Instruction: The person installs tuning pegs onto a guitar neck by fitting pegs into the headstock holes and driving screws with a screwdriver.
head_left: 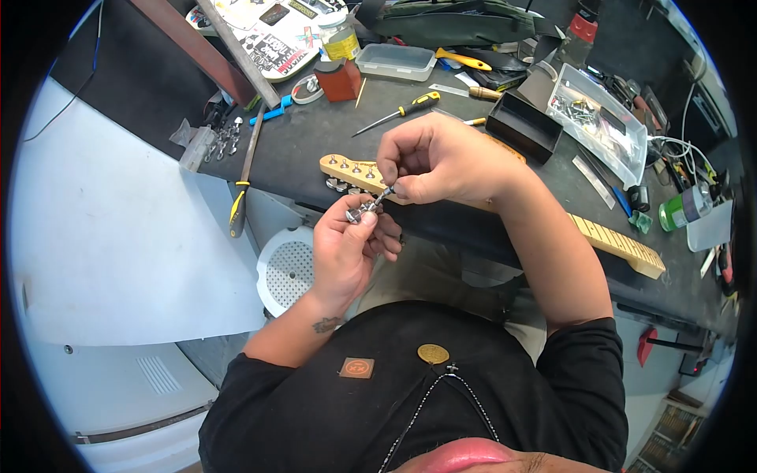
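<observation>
My left hand [345, 251] is closed around a small chrome guitar tuning machine [363, 211], pinching its body between thumb and fingers. Thumb and fingertips of my right hand [451, 162] are pinched at the post end of that same part; the fingers partly hide this end. Just behind my hands, a maple guitar neck [619, 243] lies across the bench edge. Its headstock [341, 165] points left, with several tuner posts on top and knobs along the near edge. My right forearm crosses over the middle of the neck.
A yellow-black screwdriver [408, 109] lies behind the headstock. Loose tuning machines [229, 139] sit at the bench's left edge, near a long yellow-handled tool [238, 206] overhanging it. A black box [525, 128] and a clear hardware tray [631, 151] stand right. A white stool [272, 276] is below.
</observation>
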Action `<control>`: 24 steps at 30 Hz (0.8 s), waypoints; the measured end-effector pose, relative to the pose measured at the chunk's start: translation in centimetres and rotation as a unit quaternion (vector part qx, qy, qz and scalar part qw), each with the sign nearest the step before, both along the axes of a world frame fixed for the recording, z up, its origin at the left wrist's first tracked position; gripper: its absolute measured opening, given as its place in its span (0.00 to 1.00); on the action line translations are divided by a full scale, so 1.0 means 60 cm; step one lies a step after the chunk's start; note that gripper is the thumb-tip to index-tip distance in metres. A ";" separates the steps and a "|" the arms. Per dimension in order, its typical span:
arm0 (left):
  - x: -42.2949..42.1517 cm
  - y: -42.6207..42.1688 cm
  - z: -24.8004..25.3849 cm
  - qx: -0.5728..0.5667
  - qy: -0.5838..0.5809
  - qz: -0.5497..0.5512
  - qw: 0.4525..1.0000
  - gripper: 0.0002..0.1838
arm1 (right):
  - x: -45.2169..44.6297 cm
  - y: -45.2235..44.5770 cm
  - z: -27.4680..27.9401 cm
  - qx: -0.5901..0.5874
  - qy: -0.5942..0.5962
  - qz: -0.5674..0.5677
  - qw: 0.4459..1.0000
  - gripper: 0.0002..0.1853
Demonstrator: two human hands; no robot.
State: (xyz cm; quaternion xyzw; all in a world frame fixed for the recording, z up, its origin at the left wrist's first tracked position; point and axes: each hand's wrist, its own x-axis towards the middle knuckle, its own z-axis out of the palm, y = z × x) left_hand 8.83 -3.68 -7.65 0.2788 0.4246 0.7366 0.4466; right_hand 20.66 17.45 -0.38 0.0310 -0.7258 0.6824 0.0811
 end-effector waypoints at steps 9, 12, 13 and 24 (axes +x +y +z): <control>0.000 0.009 0.009 -0.004 0.029 0.010 1.000 0.14 | -0.001 -0.013 0.007 0.126 -0.011 -0.044 0.991 0.07; -0.001 0.010 0.012 0.003 0.006 0.030 1.000 0.13 | -0.006 -0.019 0.004 0.184 0.022 -0.075 0.980 0.11; -0.004 0.008 0.013 0.008 -0.012 0.031 0.999 0.13 | -0.008 -0.020 0.002 0.205 0.051 -0.082 0.974 0.12; 0.001 0.023 0.015 0.004 0.024 0.074 0.997 0.16 | 0.002 -0.022 0.001 0.278 0.096 -0.118 0.949 0.13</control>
